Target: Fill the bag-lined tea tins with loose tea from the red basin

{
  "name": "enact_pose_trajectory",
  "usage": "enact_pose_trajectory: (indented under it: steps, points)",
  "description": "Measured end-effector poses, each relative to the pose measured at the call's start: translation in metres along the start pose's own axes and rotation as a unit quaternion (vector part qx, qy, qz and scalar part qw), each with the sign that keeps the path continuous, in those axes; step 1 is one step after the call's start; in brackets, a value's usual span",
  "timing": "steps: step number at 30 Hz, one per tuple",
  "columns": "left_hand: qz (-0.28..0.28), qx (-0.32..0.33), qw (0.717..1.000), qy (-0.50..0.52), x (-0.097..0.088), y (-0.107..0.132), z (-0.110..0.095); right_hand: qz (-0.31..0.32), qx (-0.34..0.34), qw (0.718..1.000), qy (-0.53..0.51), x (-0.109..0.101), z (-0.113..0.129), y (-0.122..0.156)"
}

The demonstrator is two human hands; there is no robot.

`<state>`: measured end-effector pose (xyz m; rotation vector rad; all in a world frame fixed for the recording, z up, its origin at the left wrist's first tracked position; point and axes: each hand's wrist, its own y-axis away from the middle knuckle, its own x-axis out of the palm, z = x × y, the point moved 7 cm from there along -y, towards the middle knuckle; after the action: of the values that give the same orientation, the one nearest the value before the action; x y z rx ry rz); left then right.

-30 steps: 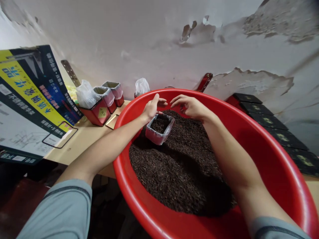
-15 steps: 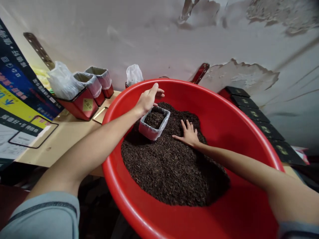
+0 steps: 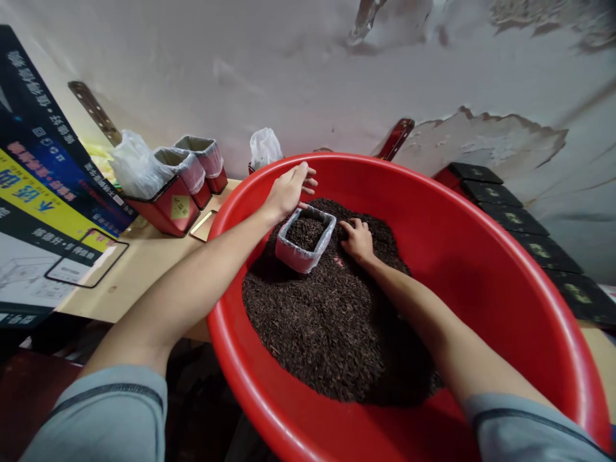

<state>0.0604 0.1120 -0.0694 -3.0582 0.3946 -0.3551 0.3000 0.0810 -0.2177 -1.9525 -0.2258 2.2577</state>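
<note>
A square tin lined with clear plastic (image 3: 301, 260) stands in a heap of dark dried tea leaves (image 3: 317, 333) and holds leaves inside. The heap lies in a big red plastic tub (image 3: 452, 224). My left hand (image 3: 287, 192) is just behind the tin's back left corner, fingers stretched and apart, holding nothing; whether it touches the rim I cannot tell. To the tin's right, my right hand (image 3: 359, 241) is down on the leaves with curled fingers closing on some of them; its fingertips are partly hidden. A small pinkish bit (image 3: 339, 261) shows among the leaves beside it.
Left of the tub, a wooden table (image 3: 139, 282) bears red tins with plastic liners (image 3: 176, 208), a gold lid (image 3: 204, 226), a black wire frame (image 3: 89, 260) and a printed carton (image 3: 43, 186). Black-topped boxes (image 3: 514, 218) line the right side. A peeling wall (image 3: 289, 70) stands behind.
My right hand has gone from spread flat on the leaves to curled, and moved closer to the tin. My left hand stays behind the tin. The view has shifted slightly.
</note>
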Motion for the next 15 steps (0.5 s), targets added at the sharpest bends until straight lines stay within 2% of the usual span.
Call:
enact_pose_trajectory:
  steps: [4,8,10,12,15]
  points:
    - [0.0,0.0,1.0,-0.004,0.0,0.004,-0.004,0.001,-0.017,1.0,-0.014,-0.007,-0.002,-0.005]
    - [0.002,0.012,0.999,-0.05,0.0,0.005,-0.007,-0.044,0.03,0.995,-0.082,-0.018,-0.008,-0.01]
    - [0.002,0.017,0.996,-0.083,0.0,0.004,-0.007,-0.091,0.067,0.983,-0.142,-0.029,-0.01,-0.016]
    - [-0.005,0.021,0.994,-0.103,0.0,0.003,-0.006,-0.16,0.111,0.944,-0.267,-0.046,-0.012,-0.023]
    - [-0.026,0.027,0.993,-0.113,-0.003,0.001,-0.006,-0.223,0.165,0.827,-0.49,-0.069,-0.005,-0.036]
